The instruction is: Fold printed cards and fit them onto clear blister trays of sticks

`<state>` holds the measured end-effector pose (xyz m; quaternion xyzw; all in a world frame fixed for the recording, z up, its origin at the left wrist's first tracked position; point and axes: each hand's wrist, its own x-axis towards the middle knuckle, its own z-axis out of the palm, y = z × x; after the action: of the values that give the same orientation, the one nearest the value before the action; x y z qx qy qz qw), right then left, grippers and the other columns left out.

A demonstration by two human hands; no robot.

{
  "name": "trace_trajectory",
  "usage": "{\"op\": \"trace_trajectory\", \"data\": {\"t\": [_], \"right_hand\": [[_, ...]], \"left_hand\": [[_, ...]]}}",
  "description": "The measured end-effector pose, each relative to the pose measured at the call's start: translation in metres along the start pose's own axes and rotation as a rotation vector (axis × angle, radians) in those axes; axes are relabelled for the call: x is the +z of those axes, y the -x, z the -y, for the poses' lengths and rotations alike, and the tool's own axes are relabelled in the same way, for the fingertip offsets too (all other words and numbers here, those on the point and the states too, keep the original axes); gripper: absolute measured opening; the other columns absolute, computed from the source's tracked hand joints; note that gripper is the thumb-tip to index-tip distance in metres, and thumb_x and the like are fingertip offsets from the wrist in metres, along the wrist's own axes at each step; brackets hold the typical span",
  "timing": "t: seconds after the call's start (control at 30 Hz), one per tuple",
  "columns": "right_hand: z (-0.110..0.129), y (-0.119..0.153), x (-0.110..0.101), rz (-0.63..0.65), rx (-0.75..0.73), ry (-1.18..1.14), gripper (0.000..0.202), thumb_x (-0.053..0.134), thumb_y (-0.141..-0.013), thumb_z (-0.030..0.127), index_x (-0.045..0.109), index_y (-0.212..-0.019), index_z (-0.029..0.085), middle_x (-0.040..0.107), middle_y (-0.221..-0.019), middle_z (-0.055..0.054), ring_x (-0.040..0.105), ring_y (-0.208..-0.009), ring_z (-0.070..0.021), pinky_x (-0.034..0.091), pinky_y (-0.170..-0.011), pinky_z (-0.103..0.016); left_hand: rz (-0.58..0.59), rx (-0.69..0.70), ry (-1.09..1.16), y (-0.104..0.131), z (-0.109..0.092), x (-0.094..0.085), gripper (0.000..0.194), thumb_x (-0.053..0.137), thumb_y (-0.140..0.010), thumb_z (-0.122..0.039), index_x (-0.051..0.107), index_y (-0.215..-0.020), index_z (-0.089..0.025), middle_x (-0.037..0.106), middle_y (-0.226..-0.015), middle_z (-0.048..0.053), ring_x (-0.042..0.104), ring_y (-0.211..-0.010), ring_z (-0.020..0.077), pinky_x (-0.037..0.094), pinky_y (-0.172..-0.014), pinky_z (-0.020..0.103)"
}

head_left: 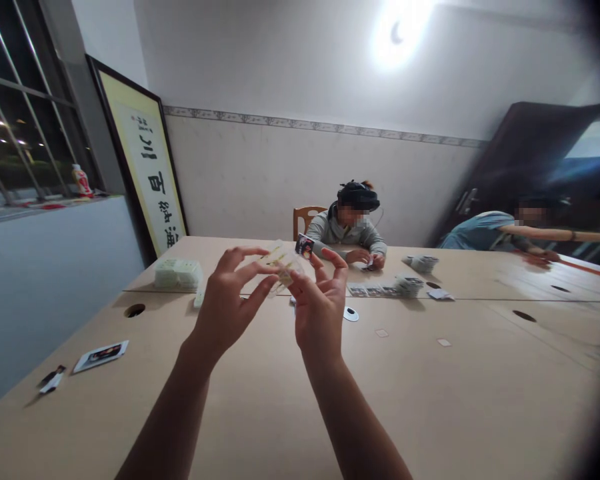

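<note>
- While raised above the long beige wooden table (290,400), left hand (227,303) and right hand (320,310) jointly pinch a clear plastic card sleeve (283,265).
- White tiled wall (280,180) behind; two seated people opposite.

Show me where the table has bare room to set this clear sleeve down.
Bare: the near table right of the right hand, and the strip between the printed card and left hand. Crowded: the far edge, around the card stacks.
</note>
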<state>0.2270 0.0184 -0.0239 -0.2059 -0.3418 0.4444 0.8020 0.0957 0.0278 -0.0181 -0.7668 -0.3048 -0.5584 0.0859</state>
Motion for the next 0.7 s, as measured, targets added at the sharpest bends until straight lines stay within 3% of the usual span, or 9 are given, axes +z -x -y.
{"op": "trace_trajectory", "data": {"t": [0.1,0.17,0.27,0.33,0.43,0.57,0.7], "right_hand": [[0.002,-0.002,-0.002,0.05,-0.018,0.047,0.068,0.078,-0.064,0.017,0.038,-0.118,0.031,0.06,-0.119,-0.002,0.069,-0.071,-0.0107,0.059,-0.065,-0.027],[0.005,-0.003,-0.003,0.136,-0.011,0.09,0.073,0.076,-0.066,0.014,0.035,-0.122,0.033,0.062,-0.118,-0.001,0.07,-0.068,-0.0112,0.06,-0.062,-0.027],[0.011,-0.005,-0.006,0.25,0.005,0.149,0.078,0.078,-0.066,0.013,0.035,-0.128,0.037,0.064,-0.118,0.001,0.069,-0.063,-0.0111,0.062,-0.061,-0.029],[0.015,-0.009,-0.01,0.316,0.024,0.198,0.077,0.08,-0.067,0.015,0.039,-0.128,0.037,0.066,-0.118,0.002,0.069,-0.062,-0.0112,0.063,-0.06,-0.029],[0.022,-0.02,-0.019,0.392,0.021,0.333,0.062,0.083,-0.071,0.023,0.049,-0.122,0.032,0.069,-0.111,0.002,0.071,-0.062,-0.0126,0.063,-0.061,-0.03],[0.031,-0.034,-0.032,0.263,-0.182,0.428,0.03,0.077,-0.081,0.036,0.061,-0.102,0.024,0.072,-0.084,0.002,0.072,-0.061,-0.0145,0.062,-0.056,-0.027],[0.035,-0.031,-0.034,0.153,-0.36,0.396,0.021,0.079,-0.08,0.028,0.066,-0.096,0.023,0.071,-0.077,0.004,0.071,-0.062,-0.0132,0.061,-0.054,-0.025]], "left_hand": [[-0.041,-0.205,0.178,0.0,0.006,-0.005,0.014,0.069,-0.09,-0.03,0.071,-0.083,-0.019,0.069,-0.108,0.008,0.067,-0.105,0.0221,0.055,-0.092,0.039],[-0.03,-0.383,0.386,0.0,0.009,-0.008,0.021,0.072,-0.087,-0.036,0.067,-0.078,-0.019,0.069,-0.102,0.006,0.07,-0.093,0.0188,0.057,-0.082,0.033],[-0.002,-0.624,0.641,-0.001,0.01,-0.012,0.03,0.083,-0.076,-0.038,0.064,-0.087,-0.018,0.07,-0.098,0.004,0.07,-0.07,0.0137,0.057,-0.062,0.025],[0.049,-0.719,0.75,-0.002,0.009,-0.013,0.046,0.089,-0.068,-0.035,0.064,-0.102,-0.019,0.072,-0.094,0.004,0.07,-0.066,0.0148,0.057,-0.058,0.025],[0.022,-0.747,0.757,-0.004,0.01,-0.012,0.061,0.09,-0.065,-0.032,0.064,-0.118,-0.017,0.072,-0.085,0.004,0.069,-0.067,0.0148,0.056,-0.057,0.023],[-0.198,-0.706,0.594,-0.003,0.016,-0.006,0.053,0.086,-0.07,-0.029,0.07,-0.118,-0.017,0.066,-0.086,0.0,0.064,-0.063,0.0082,0.052,-0.054,0.017],[-0.121,-0.733,0.649,-0.001,0.02,-0.004,0.047,0.085,-0.072,-0.03,0.072,-0.116,-0.018,0.065,-0.094,0.002,0.067,-0.065,0.008,0.054,-0.056,0.017]]}}
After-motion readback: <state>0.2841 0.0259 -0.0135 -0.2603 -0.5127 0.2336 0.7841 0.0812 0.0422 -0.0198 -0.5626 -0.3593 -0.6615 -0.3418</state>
